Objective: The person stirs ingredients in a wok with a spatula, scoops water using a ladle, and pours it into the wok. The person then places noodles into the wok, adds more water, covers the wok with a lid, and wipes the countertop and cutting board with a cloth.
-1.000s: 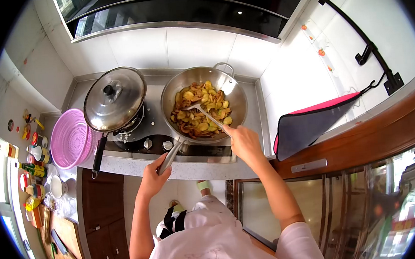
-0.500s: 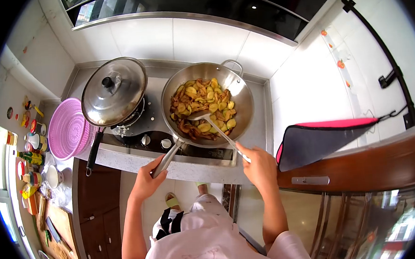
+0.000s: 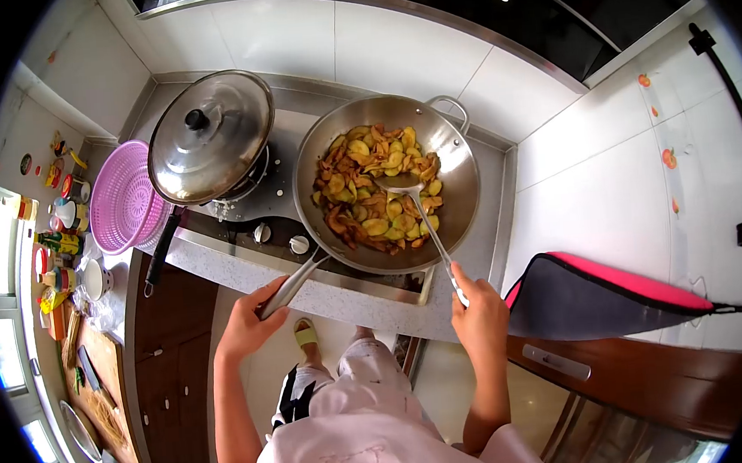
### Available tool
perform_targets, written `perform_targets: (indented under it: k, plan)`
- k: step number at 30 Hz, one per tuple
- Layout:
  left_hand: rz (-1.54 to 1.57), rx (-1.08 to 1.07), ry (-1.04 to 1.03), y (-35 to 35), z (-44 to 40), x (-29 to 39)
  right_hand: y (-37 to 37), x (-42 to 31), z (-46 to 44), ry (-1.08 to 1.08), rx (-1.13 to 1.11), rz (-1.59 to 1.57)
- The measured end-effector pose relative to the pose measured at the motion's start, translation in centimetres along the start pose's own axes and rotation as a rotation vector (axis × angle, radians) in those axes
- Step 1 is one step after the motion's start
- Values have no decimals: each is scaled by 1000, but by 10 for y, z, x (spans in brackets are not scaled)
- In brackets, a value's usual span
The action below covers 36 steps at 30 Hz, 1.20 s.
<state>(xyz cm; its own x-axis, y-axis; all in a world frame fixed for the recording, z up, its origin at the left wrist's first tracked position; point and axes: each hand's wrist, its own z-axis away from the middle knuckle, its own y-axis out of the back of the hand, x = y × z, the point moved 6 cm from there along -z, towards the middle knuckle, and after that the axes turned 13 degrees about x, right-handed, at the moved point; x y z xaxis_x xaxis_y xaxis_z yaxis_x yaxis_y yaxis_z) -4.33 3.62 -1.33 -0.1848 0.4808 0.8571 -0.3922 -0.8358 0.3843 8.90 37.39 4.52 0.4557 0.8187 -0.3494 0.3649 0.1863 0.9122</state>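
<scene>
Wok (image 3: 460, 169), just beyond both hands' fingers, is judged heavy and rigid; left hand (image 3: 244, 326) is clamped on its handle (image 3: 293, 288), the sound hold. Sliced food (image 3: 375, 227) inside appears soft, breakable; right hand (image 3: 480, 318) grips the spatula (image 3: 431, 227).

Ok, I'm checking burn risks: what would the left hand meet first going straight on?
Past the handle it grips, the left hand would likely meet the wok first, though depth is unclear.

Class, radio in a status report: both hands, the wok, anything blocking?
Left hand gripping wok handle; right hand on spatula. Sliced food in wok, spatula head among it. Nothing visibly blocking; lidded pan sits alongside.
</scene>
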Motion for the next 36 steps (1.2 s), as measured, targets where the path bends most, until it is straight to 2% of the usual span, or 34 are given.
perform_targets:
  k: [6,8,11,15,19,25,30,36]
  plan:
    - [-9,29,-10,0,1,3,44,10,-5,34,53,-94]
    - [-15,31,-14,0,2,0,53,6,-6,64,-26,-7]
    - [-80,58,-27,2,3,2,31,3,-1,107,-46,28]
    - [-205,103,-173,2,7,7,51,-13,8,102,-22,103]
    - [-312,165,-252,4,16,14,94,-33,32,4,-56,81]
    - [-337,233,-335,1,20,4,34,-38,31,109,-68,63]
    - [-310,174,-303,4,16,2,74,-67,28,109,-115,153]
    - [-288,223,-341,1,9,-11,38,-70,32,160,-122,110]
